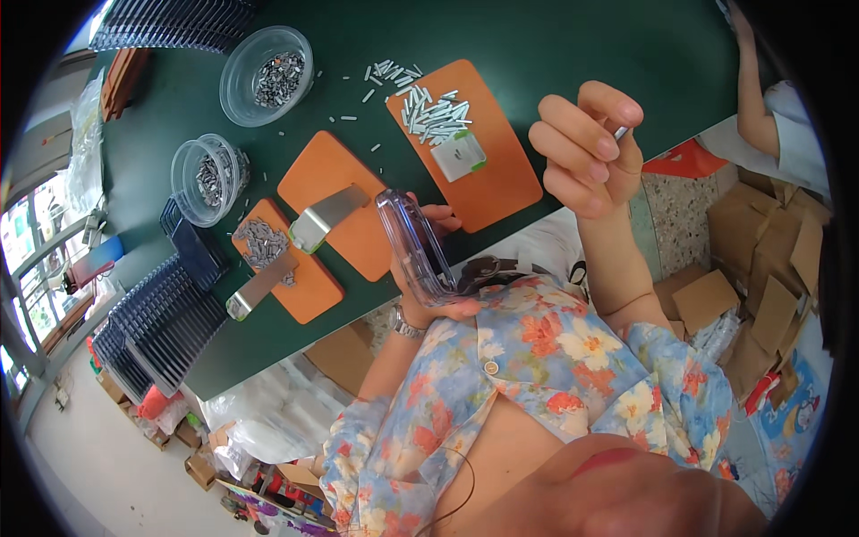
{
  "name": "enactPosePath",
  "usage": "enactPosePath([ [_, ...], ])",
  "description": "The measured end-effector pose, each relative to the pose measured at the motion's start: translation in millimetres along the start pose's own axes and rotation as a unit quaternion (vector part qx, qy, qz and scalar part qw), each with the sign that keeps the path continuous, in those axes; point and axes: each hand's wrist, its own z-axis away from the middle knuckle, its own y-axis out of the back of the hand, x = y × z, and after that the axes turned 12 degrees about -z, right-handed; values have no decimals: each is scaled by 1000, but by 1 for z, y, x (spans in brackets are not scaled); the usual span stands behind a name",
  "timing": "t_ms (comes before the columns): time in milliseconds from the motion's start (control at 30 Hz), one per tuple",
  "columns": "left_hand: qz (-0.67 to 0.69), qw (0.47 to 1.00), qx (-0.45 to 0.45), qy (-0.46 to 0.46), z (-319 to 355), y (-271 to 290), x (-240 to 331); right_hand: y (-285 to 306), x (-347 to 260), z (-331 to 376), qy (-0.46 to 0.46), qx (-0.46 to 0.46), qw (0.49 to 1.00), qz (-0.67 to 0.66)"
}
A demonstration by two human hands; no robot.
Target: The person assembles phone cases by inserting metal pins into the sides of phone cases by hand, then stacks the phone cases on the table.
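My left hand [413,302], with a watch on its wrist, is wrapped round a clear, bluish plastic case [413,242] in front of my shirt. The case stands tilted, its narrow side facing up. Off to the right my right hand [586,152] is raised, thumb and fingers pinching a small silvery metal pin [621,132]. Between the hands lies an orange board [501,183] with a pile of similar pins [436,115] and a silver, green-edged block [459,157]. Left of the case, a bent metal strip [331,215] rests on a second orange board [313,170].
A third orange board [313,300] carries grey pieces [262,242] and another metal strip [261,286]. Two clear tubs [237,98] [183,166] hold small metal parts on the green table [555,45]. Dark plastic cases [161,327] are stacked left. Cardboard boxes [752,224] and another person's arm [756,98] are right.
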Motion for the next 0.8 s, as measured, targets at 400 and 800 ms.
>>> enactPosePath([
  [400, -16, 1000, -8, -9, -9, -3, -1, -19, -3, -10, 25, 183, 908, 377],
  [800, -26, 999, 6, -18, -13, -4, 6, -41, -15, -62, -224, 240, 655, 680],
])
